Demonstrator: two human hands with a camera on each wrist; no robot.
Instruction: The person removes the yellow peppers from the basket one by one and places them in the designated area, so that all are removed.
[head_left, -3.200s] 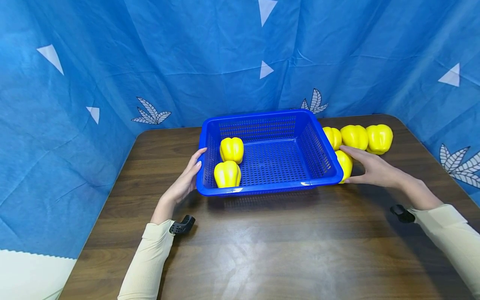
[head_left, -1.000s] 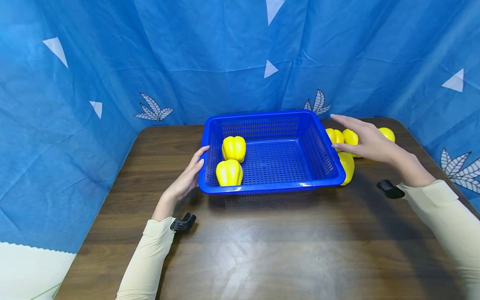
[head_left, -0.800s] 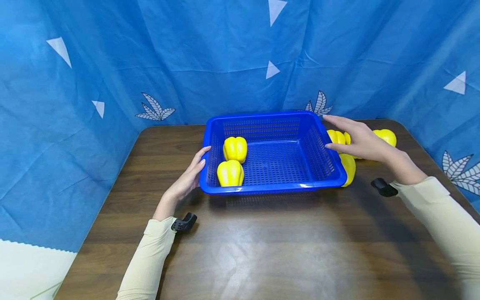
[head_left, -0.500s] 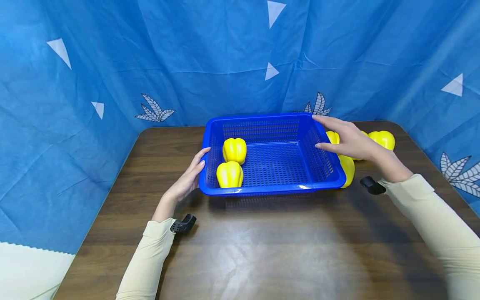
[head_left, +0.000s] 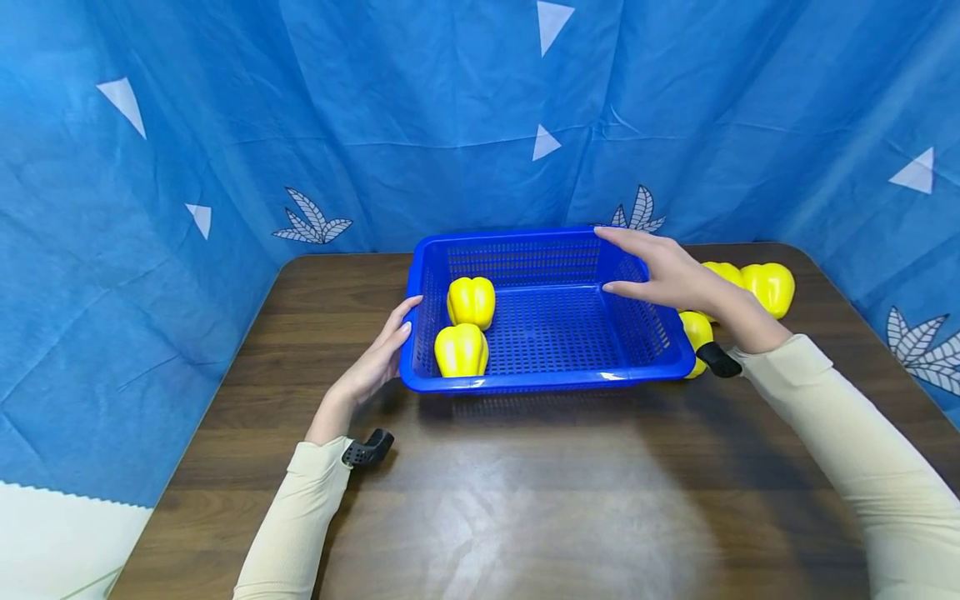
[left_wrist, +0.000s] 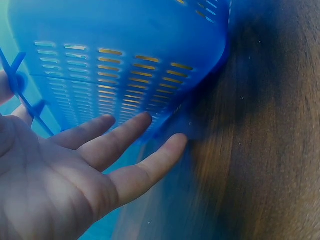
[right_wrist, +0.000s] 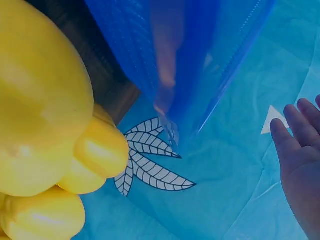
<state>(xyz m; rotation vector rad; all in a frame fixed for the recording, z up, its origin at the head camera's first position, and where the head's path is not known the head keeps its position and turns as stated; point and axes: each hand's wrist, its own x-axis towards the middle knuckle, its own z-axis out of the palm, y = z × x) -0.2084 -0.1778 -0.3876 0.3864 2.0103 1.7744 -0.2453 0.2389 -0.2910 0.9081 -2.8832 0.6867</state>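
A blue plastic basket (head_left: 555,379) with slotted walls stands on the table, and two yellow bell peppers, a rear one (head_left: 471,302) and a front one (head_left: 461,350), lie at its left end. My left hand (head_left: 367,367) holds the left rim between thumb and finger. In the left wrist view, its other fingers (left_wrist: 150,172) extend beside the slotted wall (left_wrist: 120,75). My right hand (head_left: 671,271) reaches over the basket's right end, thumb and fingers spread apart, nothing between them. The right wrist view shows it too, fingers (right_wrist: 300,130) extended, away from the peppers (right_wrist: 40,110).
Right of the basket, more yellow peppers sit on the table: a front one (head_left: 696,333) against the basket and a far one (head_left: 768,287) near the back right corner, with others partly behind the right arm. A blue curtain (head_left: 480,125) hangs behind the wooden table (head_left: 480,500).
My right hand has left the front right pepper, risen, and moved left over the basket's right end, staying spread throughout. The left hand keeps its place at the rim.
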